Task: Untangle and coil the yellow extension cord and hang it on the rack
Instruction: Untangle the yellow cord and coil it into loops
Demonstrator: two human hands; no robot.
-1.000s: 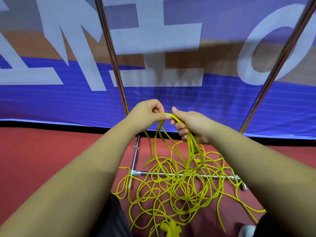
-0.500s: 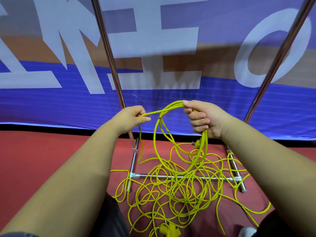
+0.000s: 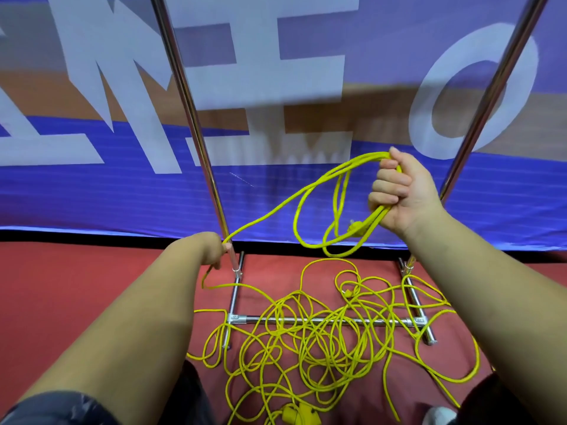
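Note:
A long yellow extension cord lies in a tangled heap on the red floor, draped over the base of a chrome rack. My right hand is raised at the right, shut on a few coiled loops of the cord with the plug dangling below it. From those loops one strand slants down to my left hand, which pinches it low beside the rack's left upright. The cord's yellow socket end rests at the bottom edge.
The rack's right upright rises behind my right hand. A blue banner with large white letters hangs just behind the rack. The toe of a white shoe shows at the bottom right.
My hands have moved apart: the right one rose to the right with the loops, the left slid down and left along the cord, stretching a strand between them.

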